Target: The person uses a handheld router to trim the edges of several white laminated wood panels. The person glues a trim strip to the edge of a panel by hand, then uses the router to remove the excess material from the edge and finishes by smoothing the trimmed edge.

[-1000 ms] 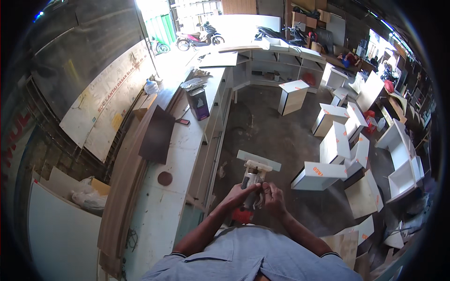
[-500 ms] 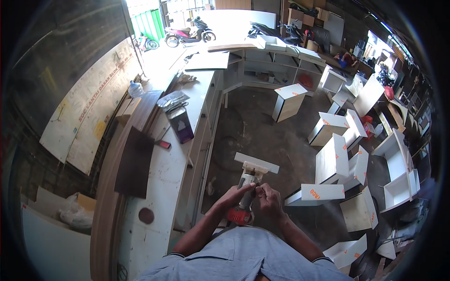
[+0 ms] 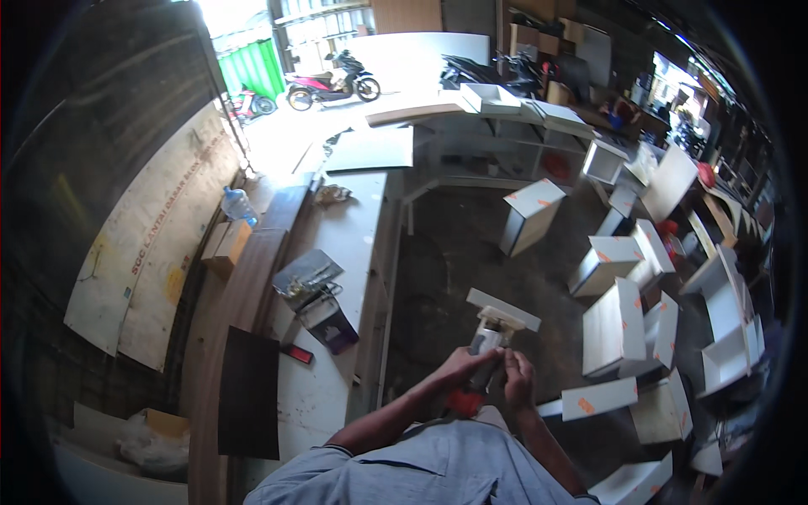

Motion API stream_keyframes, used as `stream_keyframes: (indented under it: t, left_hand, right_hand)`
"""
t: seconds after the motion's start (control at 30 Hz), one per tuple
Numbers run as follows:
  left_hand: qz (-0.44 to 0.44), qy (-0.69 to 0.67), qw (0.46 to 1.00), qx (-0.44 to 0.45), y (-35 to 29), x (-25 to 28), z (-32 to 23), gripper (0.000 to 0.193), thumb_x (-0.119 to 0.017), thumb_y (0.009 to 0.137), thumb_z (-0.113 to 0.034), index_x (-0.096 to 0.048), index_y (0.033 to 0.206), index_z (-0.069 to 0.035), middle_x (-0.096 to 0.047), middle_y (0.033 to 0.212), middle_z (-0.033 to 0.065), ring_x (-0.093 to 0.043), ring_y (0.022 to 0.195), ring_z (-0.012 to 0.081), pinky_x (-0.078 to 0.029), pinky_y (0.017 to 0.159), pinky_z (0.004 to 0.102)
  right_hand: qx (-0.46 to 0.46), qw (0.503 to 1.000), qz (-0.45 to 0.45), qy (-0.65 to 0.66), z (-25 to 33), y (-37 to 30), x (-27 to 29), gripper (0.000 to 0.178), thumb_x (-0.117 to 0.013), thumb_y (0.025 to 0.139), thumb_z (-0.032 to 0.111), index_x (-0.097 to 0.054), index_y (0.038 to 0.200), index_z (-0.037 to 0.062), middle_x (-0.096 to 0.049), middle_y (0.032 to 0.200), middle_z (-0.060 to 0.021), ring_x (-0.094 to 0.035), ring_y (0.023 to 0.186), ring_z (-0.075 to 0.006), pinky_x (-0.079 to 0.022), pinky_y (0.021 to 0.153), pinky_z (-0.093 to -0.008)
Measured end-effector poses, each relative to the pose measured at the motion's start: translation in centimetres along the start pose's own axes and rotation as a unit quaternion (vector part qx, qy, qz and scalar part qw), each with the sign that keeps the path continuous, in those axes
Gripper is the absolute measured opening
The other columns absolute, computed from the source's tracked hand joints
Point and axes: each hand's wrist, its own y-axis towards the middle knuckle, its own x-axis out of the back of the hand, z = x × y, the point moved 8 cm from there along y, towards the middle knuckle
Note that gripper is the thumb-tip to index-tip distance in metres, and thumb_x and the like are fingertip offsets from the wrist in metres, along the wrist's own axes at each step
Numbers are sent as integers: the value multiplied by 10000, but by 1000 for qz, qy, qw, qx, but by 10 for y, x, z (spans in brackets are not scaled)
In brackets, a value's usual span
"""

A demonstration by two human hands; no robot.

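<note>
In front of my body I hold a trim router (image 3: 464, 402) with a red motor end and a grey body. A long white strip (image 3: 523, 316) is fixed across its base, at the end away from me. My left hand (image 3: 461, 365) is wrapped round the router's body. My right hand (image 3: 519, 375) is closed against its side near the base, with fingers pinched together; what lies between those fingertips is hidden.
To my left runs a long white counter (image 3: 324, 414) bearing a purple-and-grey box (image 3: 328, 324), a red-handled tool (image 3: 296, 353) and a dark sheet (image 3: 249, 394). Several white drawer boxes (image 3: 613, 328) stand on the floor at right. Motorbikes (image 3: 333, 82) are parked at the back.
The view has shifted, so the counter and its objects sit lower in the picture. My hands and the router appear farther right and slightly lower, with the same hold.
</note>
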Motion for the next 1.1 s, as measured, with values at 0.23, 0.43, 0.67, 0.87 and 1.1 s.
stream_keyframes:
  t: [0.23,0.43,0.67,0.87,1.1]
  left_hand:
    - [-90,32,983,-158,76,32,-89,712,-780,757,-584,-673,1105,28,-702,959,92,-679,878,165,-545,793,323]
    - [-216,-38,935,-279,193,66,-171,496,-812,817,-390,-660,1085,-1,-713,937,94,-676,894,153,-542,784,337]
    - [-323,-84,840,-428,313,121,-300,383,-745,912,-331,-669,1108,-10,-687,1019,76,-648,883,156,-527,768,323]
    - [-149,-118,857,-479,316,-20,-412,801,-331,979,-732,-604,716,-26,-518,522,62,-430,369,162,-358,356,257]
    - [-272,-153,861,-401,516,18,-414,747,-390,948,-733,-651,937,-33,-584,645,68,-542,481,178,-490,462,282]
  right_hand:
    - [5,1000,-12,12,-8,98,1,371,-513,1047,314,-673,1107,-16,-706,960,-121,-648,943,-170,-508,840,-335]
    - [-14,998,31,55,-7,123,49,209,-624,992,204,-691,1083,29,-716,933,-70,-677,905,-191,-526,765,-335]
    - [-106,953,173,-224,-97,190,122,360,-662,927,383,-672,968,25,-701,903,-181,-681,842,-329,-528,776,-437]
    - [-173,922,5,-348,-200,220,244,318,-672,913,355,-628,888,41,-675,832,-184,-671,832,-380,-504,745,-479]
    - [-292,887,-223,-279,-262,171,291,295,-682,893,350,-632,937,62,-692,864,-176,-685,861,-371,-519,769,-480]
